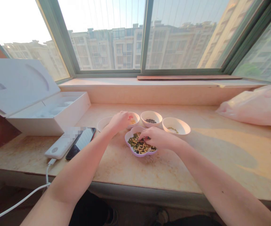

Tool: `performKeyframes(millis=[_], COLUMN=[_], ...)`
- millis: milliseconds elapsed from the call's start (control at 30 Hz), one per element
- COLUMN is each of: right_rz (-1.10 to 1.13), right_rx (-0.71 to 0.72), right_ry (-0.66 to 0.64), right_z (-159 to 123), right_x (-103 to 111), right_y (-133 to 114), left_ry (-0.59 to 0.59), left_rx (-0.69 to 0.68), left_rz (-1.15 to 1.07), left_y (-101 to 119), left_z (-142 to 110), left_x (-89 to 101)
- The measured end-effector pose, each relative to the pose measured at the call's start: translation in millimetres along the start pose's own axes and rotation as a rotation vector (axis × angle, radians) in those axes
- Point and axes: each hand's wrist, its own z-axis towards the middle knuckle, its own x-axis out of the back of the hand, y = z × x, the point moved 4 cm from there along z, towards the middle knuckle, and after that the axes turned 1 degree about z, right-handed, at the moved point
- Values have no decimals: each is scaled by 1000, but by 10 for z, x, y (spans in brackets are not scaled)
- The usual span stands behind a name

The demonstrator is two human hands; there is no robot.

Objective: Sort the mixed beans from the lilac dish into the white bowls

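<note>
**small hard beans at the fingertips**

the beans (140,147) lie heaped in a lilac dish (128,140) right under the right hand (157,138), its fingers (142,133) drawn together in the heap; whether any bean is caught, i can't tell. they look hard, light and slippery, best taken by fingertip. the left hand (119,121), bunched above a white bowl (136,117), hides its grip.

A home by an apartment window; marble windowsill (135,175); residential blocks (107,47) outside.
</note>
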Motion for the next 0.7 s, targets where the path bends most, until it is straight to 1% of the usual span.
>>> performKeyframes(millis=[200, 400, 500, 600, 700], right_rz=[-27, -62, -58, -20, 99], right_rx=[85, 78, 77, 56, 22], right_ry=[14, 28, 21, 37, 82], right_z=[51, 67, 64, 55, 45], right_x=[-26, -43, -48, -48, -35], right_y=[36, 29, 3, -7, 2], left_ry=[-6, -18, -19, -11, 4], left_rx=[-43, -79, -72, -55, -60], left_rz=[-2, -2, -14, -27, -48], left_y=[37, 55, 58, 63, 69], left_z=[-17, -14, -24, -42, -52], left_x=[-4, -16, -20, -17, -9])
